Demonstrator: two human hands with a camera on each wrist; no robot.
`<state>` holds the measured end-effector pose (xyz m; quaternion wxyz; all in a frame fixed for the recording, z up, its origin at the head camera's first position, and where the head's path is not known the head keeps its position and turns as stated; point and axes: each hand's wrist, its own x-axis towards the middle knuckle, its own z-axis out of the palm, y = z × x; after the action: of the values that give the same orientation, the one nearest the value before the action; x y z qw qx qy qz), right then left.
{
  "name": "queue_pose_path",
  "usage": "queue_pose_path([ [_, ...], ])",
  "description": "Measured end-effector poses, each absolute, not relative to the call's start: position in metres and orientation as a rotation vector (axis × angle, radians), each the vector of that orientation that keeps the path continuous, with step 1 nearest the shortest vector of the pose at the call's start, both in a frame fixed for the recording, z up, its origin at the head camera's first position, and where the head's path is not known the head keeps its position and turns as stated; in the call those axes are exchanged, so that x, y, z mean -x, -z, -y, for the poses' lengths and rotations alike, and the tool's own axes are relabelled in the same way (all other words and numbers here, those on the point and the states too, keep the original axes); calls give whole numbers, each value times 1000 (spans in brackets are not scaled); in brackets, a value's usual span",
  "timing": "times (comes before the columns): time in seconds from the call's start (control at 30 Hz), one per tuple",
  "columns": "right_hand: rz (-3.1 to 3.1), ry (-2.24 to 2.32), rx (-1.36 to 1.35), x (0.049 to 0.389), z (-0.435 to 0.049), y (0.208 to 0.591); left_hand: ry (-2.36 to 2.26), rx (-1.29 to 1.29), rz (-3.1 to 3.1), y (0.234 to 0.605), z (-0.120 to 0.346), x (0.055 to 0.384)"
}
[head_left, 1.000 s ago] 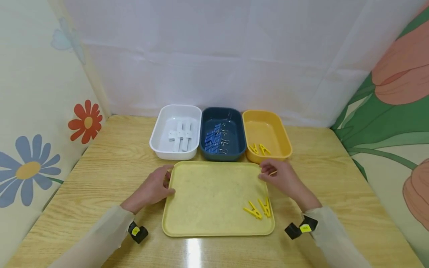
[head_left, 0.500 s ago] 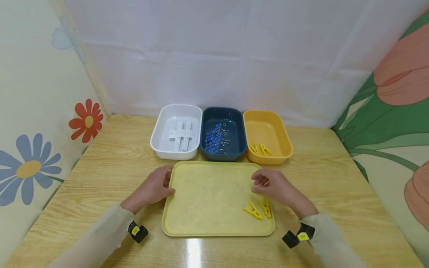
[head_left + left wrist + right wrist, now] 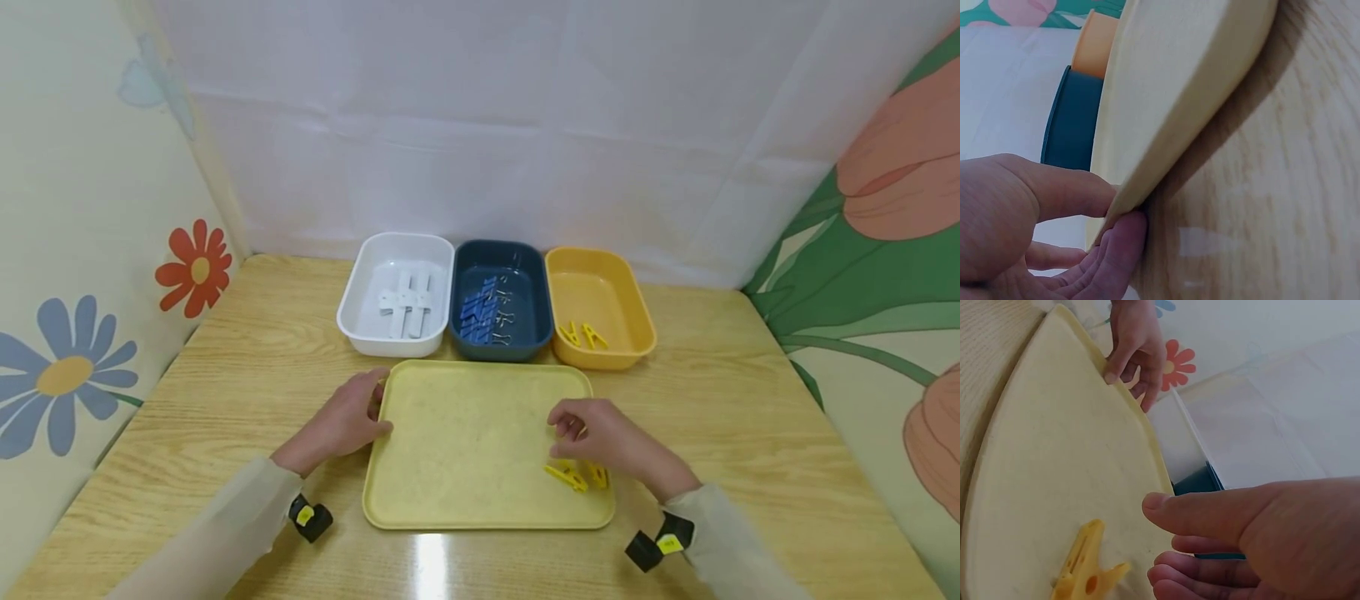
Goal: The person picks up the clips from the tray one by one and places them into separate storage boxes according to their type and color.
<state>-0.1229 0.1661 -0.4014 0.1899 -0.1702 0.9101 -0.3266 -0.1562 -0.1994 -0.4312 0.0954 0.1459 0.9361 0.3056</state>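
A pale yellow tray [image 3: 457, 450] lies on the table. My left hand [image 3: 348, 415] grips its left edge, the thumb on the rim and the other fingers curled against its underside, as the left wrist view shows. Over the tray's right part hovers my right hand [image 3: 600, 435], its fingers loosely bent and holding nothing. Just below that hand are two yellow clothespins: one clothespin [image 3: 567, 478] is partly covered by the hand, and so is the other clothespin [image 3: 599, 477] nearer the right rim. In the right wrist view a clothespin [image 3: 1087, 565] lies ahead of the fingertips.
Behind the tray stand three bins side by side. The white bin [image 3: 351, 321] holds several white clips, the dark blue bin [image 3: 536, 287] several blue clips with wire handles. Two yellow clothespins [image 3: 583, 335] sit in the orange-yellow bin [image 3: 641, 321]. A white cloth hangs behind.
My right hand has left the tray's far right corner, coming nearer and a little left until it is over the clothespins. My left hand stays at the tray's edge.
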Motion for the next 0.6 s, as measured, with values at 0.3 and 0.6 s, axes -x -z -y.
queue_pose_path([
  [0.3,-2534,872,537,117,-159,408,-884,-397,-2762,428,197,156],
  [0.6,-2550,804,561,115,-156,411,-884,-420,-2769,429,198,156],
])
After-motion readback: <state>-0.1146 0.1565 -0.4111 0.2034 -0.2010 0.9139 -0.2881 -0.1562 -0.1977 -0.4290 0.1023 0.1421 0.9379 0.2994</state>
